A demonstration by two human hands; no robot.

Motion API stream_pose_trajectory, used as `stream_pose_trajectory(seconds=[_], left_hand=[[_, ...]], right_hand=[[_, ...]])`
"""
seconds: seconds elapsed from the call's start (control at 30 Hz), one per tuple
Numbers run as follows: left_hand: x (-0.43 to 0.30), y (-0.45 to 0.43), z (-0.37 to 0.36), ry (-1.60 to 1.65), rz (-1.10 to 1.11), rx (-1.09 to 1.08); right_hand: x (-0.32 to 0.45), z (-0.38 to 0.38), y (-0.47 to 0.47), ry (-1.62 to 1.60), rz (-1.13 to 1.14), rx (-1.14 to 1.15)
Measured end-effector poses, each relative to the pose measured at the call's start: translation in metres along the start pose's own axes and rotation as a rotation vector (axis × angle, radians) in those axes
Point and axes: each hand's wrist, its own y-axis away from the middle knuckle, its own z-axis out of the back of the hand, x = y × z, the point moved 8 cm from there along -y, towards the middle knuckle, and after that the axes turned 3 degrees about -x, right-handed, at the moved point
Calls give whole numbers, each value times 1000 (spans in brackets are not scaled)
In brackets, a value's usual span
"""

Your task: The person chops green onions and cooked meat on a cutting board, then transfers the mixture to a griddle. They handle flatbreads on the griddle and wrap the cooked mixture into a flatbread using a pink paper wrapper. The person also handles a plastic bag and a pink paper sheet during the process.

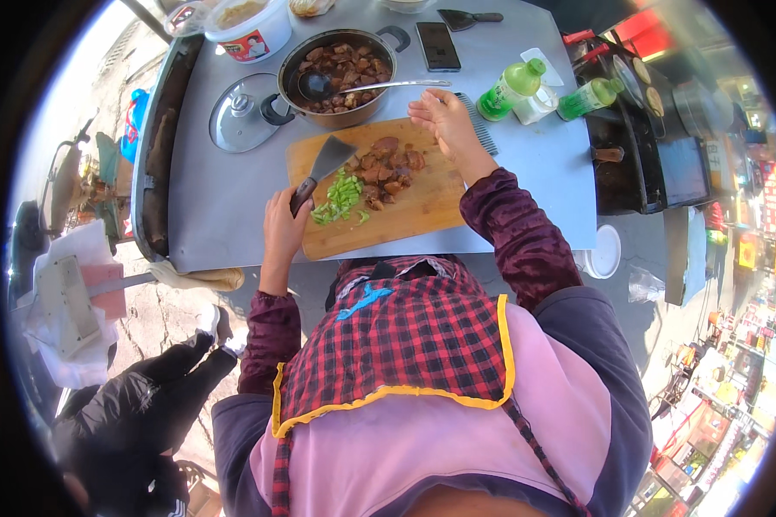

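Observation:
My left hand (283, 220) grips the dark handle of a metal scraper (334, 157), its blade over the left part of a wooden cutting board (420, 223). Chopped green pepper or a similar green vegetable (343, 196) lies just beside the scraper. A heap of chopped brown cooked meat (388, 169) sits right of the greens. My right hand (446, 119) is raised over the board's far right corner, fingers extended, with nothing visible in it. Just beyond it is the handle end of a metal ladle (401, 84), which rests in a two-handled pot (339, 118) of brown meat chunks in sauce.
A glass lid (240, 110), a white tub (252, 29), a phone (438, 46) and another scraper (469, 19) are on the metal table (213, 213). Green bottles (507, 90) stand at right, beside a dark stove-like unit (627, 174). A person in black (136, 400) is at lower left.

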Motion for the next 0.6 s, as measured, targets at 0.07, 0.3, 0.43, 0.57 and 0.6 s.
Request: stream_pose_trajectory(seconds=[0.07, 0.3, 0.43, 0.57, 0.6], left_hand=[[9, -4, -17, -25, -74, -102], [-1, -10, -46, -68, -257, -207], [-13, -12, -58, -83, -278, -187], [-37, -18, -68, -31, -308, -104], [-43, -18, -64, -18, -333, -102]], right_hand=[[-1, 54, 27, 784, 339, -139], [-23, 137, 77, 1325, 251, -151], [14, 132, 94, 1403, 209, -97], [11, 92, 108, 1419, 273, 112], [4, 81, 110, 1441, 303, 163]])
